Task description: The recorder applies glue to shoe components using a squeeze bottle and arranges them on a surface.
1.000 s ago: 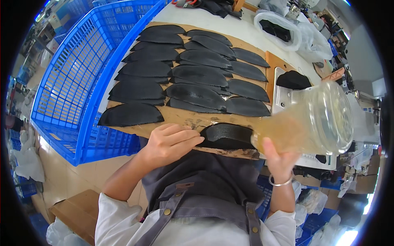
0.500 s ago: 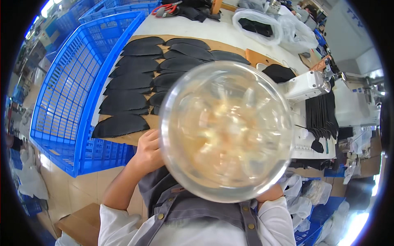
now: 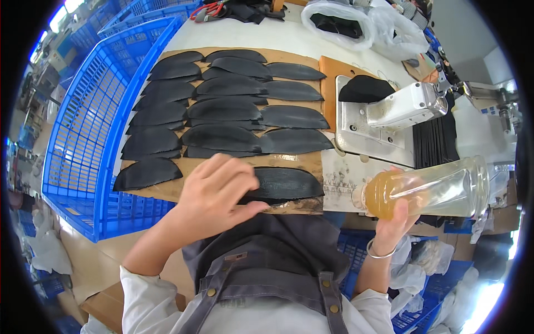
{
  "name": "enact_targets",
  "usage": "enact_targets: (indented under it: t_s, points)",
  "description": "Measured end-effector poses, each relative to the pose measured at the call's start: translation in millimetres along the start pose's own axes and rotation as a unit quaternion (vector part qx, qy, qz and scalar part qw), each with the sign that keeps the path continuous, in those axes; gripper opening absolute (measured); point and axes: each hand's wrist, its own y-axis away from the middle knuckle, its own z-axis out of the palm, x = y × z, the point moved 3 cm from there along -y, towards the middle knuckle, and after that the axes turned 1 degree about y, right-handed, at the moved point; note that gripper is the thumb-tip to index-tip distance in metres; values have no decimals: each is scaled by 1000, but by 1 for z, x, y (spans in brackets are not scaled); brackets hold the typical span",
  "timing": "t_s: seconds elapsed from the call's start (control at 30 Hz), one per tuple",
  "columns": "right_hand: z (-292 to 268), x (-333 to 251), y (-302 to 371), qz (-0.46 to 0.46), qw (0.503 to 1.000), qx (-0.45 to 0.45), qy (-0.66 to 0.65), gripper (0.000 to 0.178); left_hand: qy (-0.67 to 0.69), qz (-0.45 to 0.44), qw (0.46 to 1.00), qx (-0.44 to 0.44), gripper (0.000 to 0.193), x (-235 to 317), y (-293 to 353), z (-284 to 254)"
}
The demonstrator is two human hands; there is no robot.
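Observation:
My right hand (image 3: 397,217) grips a clear plastic bottle (image 3: 439,186) on its side. Amber liquid is gathered at the bottle's left end, and the broad base points right. My left hand (image 3: 217,192) hovers over the near edge of a cardboard sheet (image 3: 211,166), fingers loosely bent and thumb apart, with nothing visible in it. Just right of its fingertips lies a black half-oval piece (image 3: 286,182), partly covered by the hand. Several more black pieces (image 3: 222,137) lie in overlapping rows on the cardboard.
A white sewing machine (image 3: 403,108) with black fabric (image 3: 364,89) by its plate stands at the right. A blue basket (image 3: 92,128) flanks the table's left side. Red-handled scissors (image 3: 208,11) and a plastic bag (image 3: 336,25) are at the back.
The bottle has gone from upright before my view to lying sideways at the right, in my right hand. My left hand has moved right and up over the cardboard.

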Motion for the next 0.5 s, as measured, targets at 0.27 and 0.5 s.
enact_targets:
  t_s: [0.27,0.5]
  points:
    - [15,13,12,128,978,-26,-161,66,-53,-11,970,-237,57,15,-48,32]
    - [18,10,12,139,970,-70,-186,69,-43,-19,960,-275,54,10,-51,31]
